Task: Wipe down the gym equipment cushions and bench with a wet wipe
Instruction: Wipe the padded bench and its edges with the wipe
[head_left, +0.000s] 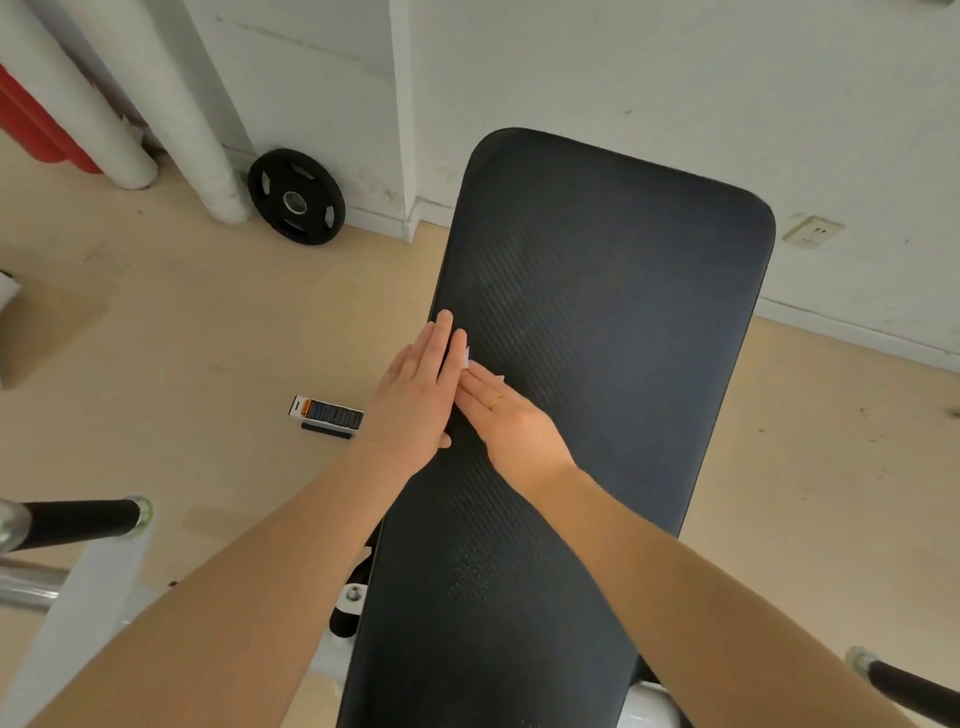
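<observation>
A long black padded bench (597, 291) with a ribbed surface runs from the bottom of the view up toward the wall. Both hands lie flat on its left side with straight fingers. My left hand (418, 395) sits at the bench's left edge, fingers pointing up the pad. My right hand (511, 423), with a gold ring, points its fingers under the left hand's fingertips. A small white wet wipe (470, 358) shows only as a corner between the two hands; the rest is hidden beneath them.
A black weight plate (296, 196) leans on the white wall at the left. A small black-and-orange packet (327, 415) lies on the beige floor left of the bench. Black-gripped metal handles (78, 517) stick out at the lower left and lower right. A wall socket (813, 232) is at the right.
</observation>
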